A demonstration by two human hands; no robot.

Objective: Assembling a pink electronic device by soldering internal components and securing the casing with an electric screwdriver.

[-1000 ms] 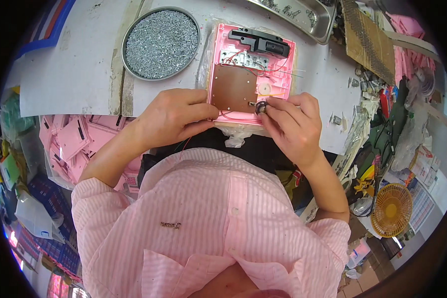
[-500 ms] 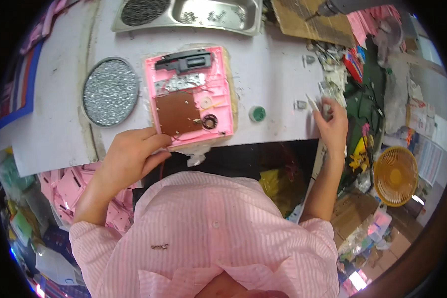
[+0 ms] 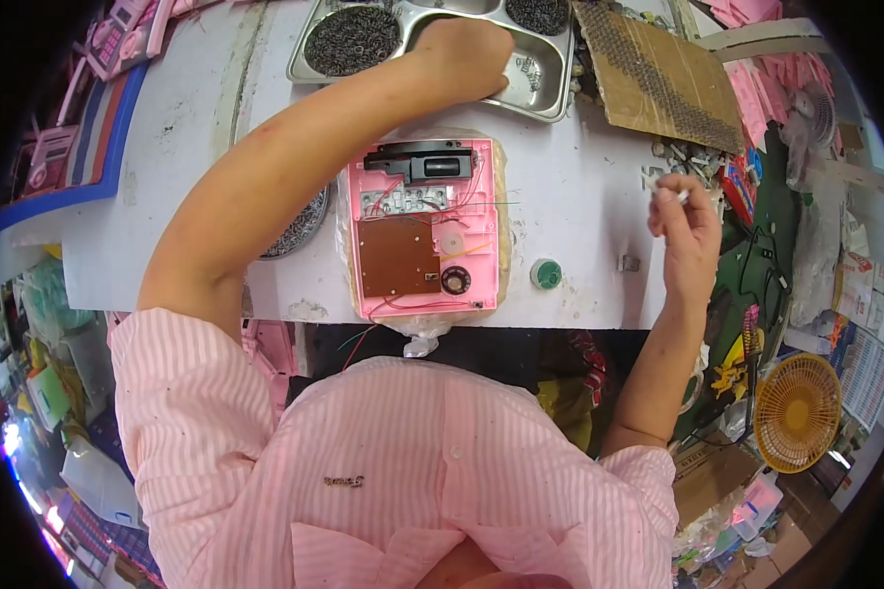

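Note:
My left hand [image 3: 467,57] reaches across the table into a compartment of the metal tray [image 3: 558,96], its fingers curled and their tips mostly hidden. Small metal pieces [image 3: 527,74] lie in that compartment. Over the table's right side, my right hand [image 3: 690,228] pinches a small whitish piece [image 3: 680,194]. Between my arms lies an open pink plastic housing [image 3: 481,221] on a pale pad. It contains a brown circuit board [image 3: 395,257], a black plastic part [image 3: 417,162], a metal plate [image 3: 405,201], a round black part [image 3: 456,281] and thin wires.
Under my left arm, a round dish of small silvery pieces [image 3: 303,231] shows in part. Dark screws or similar bits [image 3: 352,41] fill another tray compartment. A green round container [image 3: 546,274] and a small metal part [image 3: 629,263] stand right of the housing. Cardboard [image 3: 658,79] lies beyond.
My left hand has left the housing's lower left corner and moved up to the tray. My right hand stays at the right, raised slightly, with the whitish piece. The whole view has shifted.

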